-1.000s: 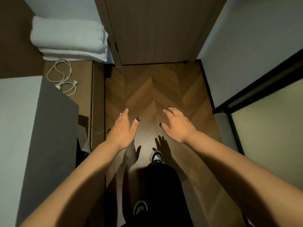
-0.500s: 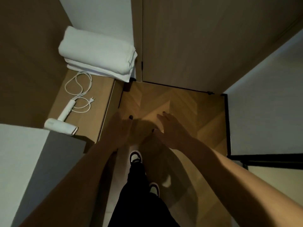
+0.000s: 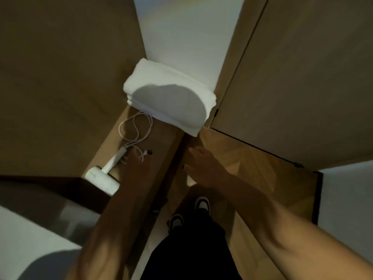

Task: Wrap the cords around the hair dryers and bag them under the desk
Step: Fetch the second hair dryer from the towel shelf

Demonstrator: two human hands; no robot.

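Note:
A white hair dryer lies on the wooden desk at the left, its handle pointing toward the wall. Its white cord sprawls in loose loops behind the handle, and the plug lies near my fingertips. My left hand reaches over the desk right beside the handle and plug, fingers stretched, holding nothing. My right hand hovers over the desk's edge and the floor, fingers relaxed and empty. No bag shows in view.
A folded stack of white towels sits at the desk's far end against the wall. A wooden door stands ahead on the right. Herringbone wood floor lies below, with my feet on it. A dark ledge and white surface sit at the lower left.
The view has swung left and closer to the desk. My left hand moved from over the floor to beside the dryer's handle; my right hand followed toward the desk edge.

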